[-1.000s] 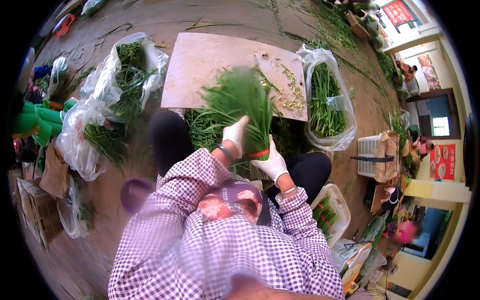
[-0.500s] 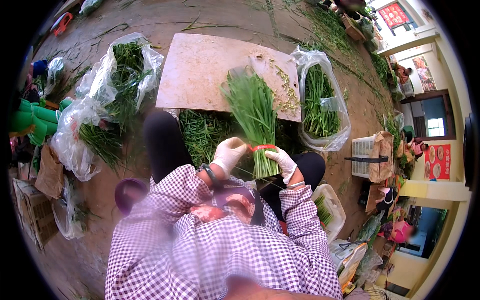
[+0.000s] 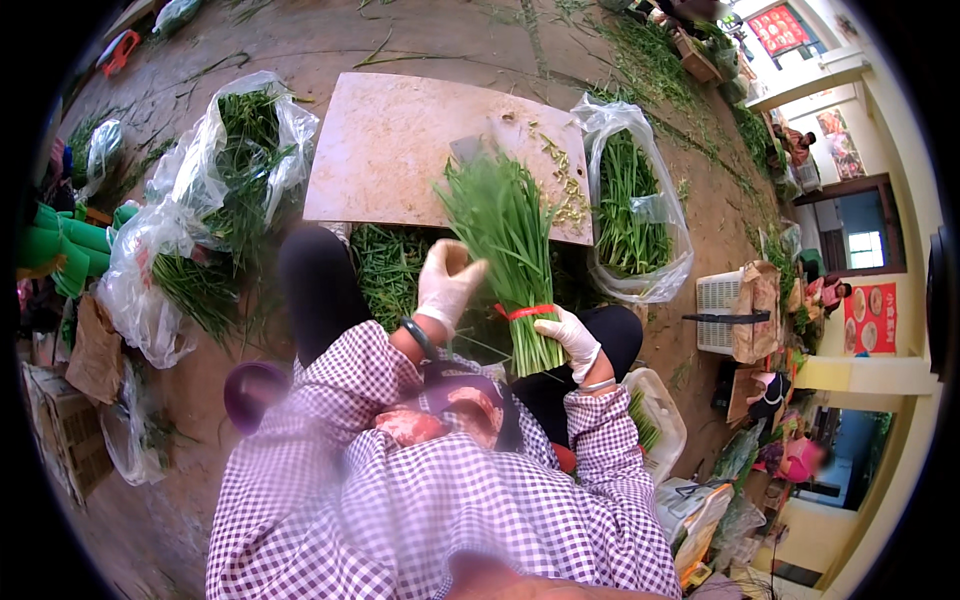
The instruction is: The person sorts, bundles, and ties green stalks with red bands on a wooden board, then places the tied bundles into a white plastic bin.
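While right hand (image 3: 570,338) clamps banded greens (image 3: 505,225) | left hand (image 3: 448,287) loosely curled | lettered red poster (image 3: 871,319)

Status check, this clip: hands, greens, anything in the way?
Right hand gripping greens by the red band. Left hand alongside, apparently empty. Scraps on the board beyond; no obvious obstruction.
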A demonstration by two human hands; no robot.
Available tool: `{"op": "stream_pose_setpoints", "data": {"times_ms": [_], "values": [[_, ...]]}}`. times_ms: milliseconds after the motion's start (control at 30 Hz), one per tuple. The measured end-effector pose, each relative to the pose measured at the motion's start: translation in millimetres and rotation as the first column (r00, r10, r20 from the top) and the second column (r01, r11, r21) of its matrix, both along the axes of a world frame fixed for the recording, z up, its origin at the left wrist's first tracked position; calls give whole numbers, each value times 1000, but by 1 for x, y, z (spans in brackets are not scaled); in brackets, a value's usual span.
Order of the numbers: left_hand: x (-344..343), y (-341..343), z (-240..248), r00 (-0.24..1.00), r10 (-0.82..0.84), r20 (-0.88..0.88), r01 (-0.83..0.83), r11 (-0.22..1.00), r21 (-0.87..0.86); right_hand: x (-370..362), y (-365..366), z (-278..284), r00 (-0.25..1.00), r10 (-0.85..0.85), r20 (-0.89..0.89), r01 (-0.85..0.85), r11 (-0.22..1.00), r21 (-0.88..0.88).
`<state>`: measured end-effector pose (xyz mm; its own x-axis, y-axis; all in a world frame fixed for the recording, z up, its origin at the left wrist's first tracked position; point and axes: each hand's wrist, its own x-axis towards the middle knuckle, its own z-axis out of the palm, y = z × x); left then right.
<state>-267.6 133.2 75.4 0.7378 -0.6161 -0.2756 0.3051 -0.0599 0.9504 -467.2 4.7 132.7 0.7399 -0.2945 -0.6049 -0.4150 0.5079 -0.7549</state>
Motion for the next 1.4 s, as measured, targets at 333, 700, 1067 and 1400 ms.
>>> {"op": "stream_pose_setpoints", "data": {"times_ms": [333,700,1067,1400], "values": [[75,-24,19,146,-325,934,27,945,325,-12,4,4,999,34,-36,-34,999,-5],[74,-29,-5,991,-133,2,133,990,36,-13,4,7,996,83,-39,-87,991,-107],[109,-11,44,720,-275,637,179,961,212,-30,8,20,971,111,-211,-194,884,-426],[98,-27,17,184,-407,895,313,887,340,-23,16,33,900,175,-399,-400,694,-598]]}}
